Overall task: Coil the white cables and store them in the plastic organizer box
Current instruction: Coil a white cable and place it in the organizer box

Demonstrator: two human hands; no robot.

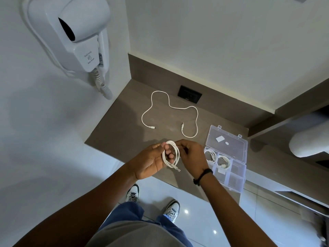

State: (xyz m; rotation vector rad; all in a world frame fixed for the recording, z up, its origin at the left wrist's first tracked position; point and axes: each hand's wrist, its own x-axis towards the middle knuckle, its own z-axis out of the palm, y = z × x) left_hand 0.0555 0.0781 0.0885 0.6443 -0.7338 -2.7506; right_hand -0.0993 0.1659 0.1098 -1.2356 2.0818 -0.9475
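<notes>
Coiled cable gripped by left hand, fingers curled through loops; right hand pinching coil at 3 o'clock. Loose cable on surface, 12 o'clock. Open box at 3 o'clock, two coils inside.

White cables lie on a grey-brown counter beside a clear organizer box and black socket.
</notes>
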